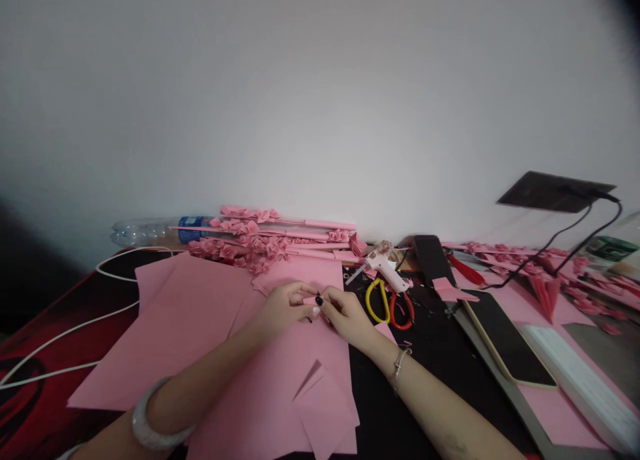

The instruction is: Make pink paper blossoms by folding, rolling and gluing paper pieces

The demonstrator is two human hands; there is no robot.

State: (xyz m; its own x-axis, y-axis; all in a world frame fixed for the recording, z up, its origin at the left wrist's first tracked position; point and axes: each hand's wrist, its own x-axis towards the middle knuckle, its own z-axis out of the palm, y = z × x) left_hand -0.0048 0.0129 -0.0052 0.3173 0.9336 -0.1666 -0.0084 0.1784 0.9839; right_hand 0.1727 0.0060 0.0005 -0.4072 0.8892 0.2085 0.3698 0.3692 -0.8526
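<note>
My left hand (287,305) and my right hand (343,312) meet over the middle of the table, both closed on a small piece of pink paper (311,301). Fingers of both hands cover much of it, so its folded shape is hard to make out. Beneath them spread large pink paper sheets (270,387). Closer to me lie several small pink paper squares (325,407), partly overlapping. To the right of my right hand rest scissors with yellow and red handles (379,301) and a white glue gun (387,270).
Pink paper flowers on stems (260,247) lie along the wall, beside a clear plastic bottle (145,233). On the right are a phone (510,340), a second dark phone (433,259), a white box (575,380) and cables from a wall socket plate (555,190). A white cord (50,333) loops at left.
</note>
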